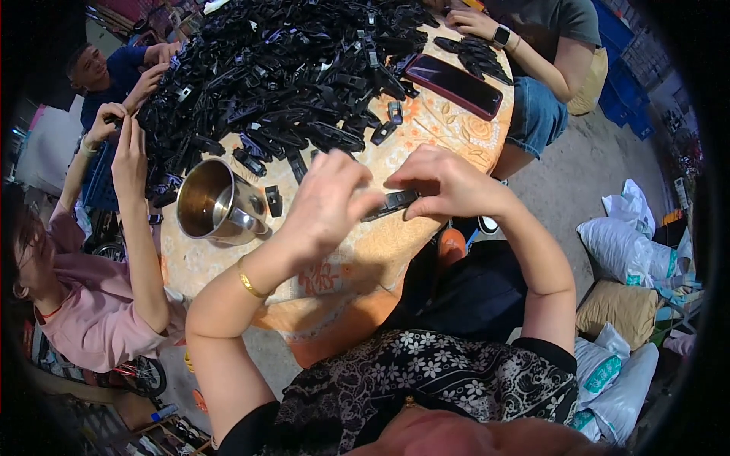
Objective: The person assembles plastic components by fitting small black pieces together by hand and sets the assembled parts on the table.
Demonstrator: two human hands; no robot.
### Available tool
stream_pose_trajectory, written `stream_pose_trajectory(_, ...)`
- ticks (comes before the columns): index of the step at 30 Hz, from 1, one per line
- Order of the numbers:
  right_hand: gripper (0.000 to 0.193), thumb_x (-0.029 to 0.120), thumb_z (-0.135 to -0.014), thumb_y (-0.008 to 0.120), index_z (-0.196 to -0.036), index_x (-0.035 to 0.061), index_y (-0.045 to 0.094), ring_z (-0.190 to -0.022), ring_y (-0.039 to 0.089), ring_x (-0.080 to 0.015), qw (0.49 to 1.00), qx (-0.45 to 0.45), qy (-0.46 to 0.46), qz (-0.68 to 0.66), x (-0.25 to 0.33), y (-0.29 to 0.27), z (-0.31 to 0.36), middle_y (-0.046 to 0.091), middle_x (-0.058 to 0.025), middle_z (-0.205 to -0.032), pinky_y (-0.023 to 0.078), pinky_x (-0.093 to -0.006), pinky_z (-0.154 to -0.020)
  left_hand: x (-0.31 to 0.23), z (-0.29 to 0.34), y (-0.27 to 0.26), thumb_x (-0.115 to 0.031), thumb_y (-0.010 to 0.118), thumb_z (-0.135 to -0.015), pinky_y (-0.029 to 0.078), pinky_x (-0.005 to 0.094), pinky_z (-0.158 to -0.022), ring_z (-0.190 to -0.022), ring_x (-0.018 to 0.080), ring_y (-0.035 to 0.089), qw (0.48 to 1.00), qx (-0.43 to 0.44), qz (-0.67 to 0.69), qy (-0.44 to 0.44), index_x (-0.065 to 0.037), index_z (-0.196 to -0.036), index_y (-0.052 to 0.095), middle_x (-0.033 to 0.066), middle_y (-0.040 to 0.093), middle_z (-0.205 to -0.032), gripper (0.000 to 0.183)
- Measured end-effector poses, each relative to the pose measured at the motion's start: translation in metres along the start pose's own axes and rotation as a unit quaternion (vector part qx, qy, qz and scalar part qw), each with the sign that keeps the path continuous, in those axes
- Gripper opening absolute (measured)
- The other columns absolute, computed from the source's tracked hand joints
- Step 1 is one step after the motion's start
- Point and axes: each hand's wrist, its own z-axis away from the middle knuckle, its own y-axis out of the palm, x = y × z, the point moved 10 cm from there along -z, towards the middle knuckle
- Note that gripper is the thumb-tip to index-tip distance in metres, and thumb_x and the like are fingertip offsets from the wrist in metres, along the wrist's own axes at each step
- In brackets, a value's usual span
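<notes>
A narrow black plastic part (392, 204) with a greyish top lies between my two hands, just above the near edge of the round table. My right hand (452, 186) is closed on its right end, thumb below and fingers above. Close to the other end is my left hand (323, 204), its fingers bent and blurred; the thumb reaches toward the part, and I cannot tell whether it grips. Left of that hand stands a shiny steel mug (237, 216), its handle toward me. One small black part (274, 201) lies beside the mug.
A large heap of black plastic parts (281, 83) covers the table's far side. At the right lies a phone in a dark red case (455, 86). Co-workers' hands (475, 24) are at the table's right and left edges. White sacks (627, 247) sit on the floor at right.
</notes>
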Motion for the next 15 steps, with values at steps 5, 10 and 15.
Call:
stream_pose_trajectory(5,0.029,0.015,-0.078,0.076,-0.101,0.0001,0.067,-0.090,0.063,-0.0241,0.979,-0.054,0.064,-0.186,-0.040,-0.018,-0.001,0.066,-0.0123,-0.096,0.050,-0.0340,-0.083,0.018,0.000,-0.006,-0.009,0.060,-0.085,0.045,0.0410,-0.083,-0.095,0.0331,0.052,0.976,-0.029,-0.213,-0.041,-0.005,-0.108,0.058,0.0145,0.054,-0.105,0.023)
stream_pose_trajectory(10,0.030,0.005,-0.078,0.069,-0.107,0.0018,0.066,-0.103,0.055,-0.0309,0.956,-0.176,-0.045,0.230,-0.007,-0.019,-0.025,0.062,-0.0115,-0.111,0.046,-0.0376,-0.088,0.001,-0.004,-0.009,-0.005,0.059,-0.076,0.045,0.0386,-0.075,-0.089,0.0291,0.052,0.953,-0.068,-0.293,0.028,-0.005,-0.093,0.054,0.0111,0.054,-0.097,0.017)
stream_pose_trajectory(15,0.036,0.007,-0.075,0.070,-0.110,0.0018,0.063,-0.094,0.054,-0.0307,0.956,-0.165,-0.035,0.242,-0.015,-0.015,-0.026,0.060,-0.0124,-0.096,0.047,-0.0384,-0.085,-0.016,0.002,0.005,-0.006,0.069,-0.077,0.047,0.0386,-0.071,-0.081,0.0318,0.053,0.986,-0.044,-0.140,0.082,-0.003,-0.087,0.055,0.0130,0.057,-0.089,0.018)
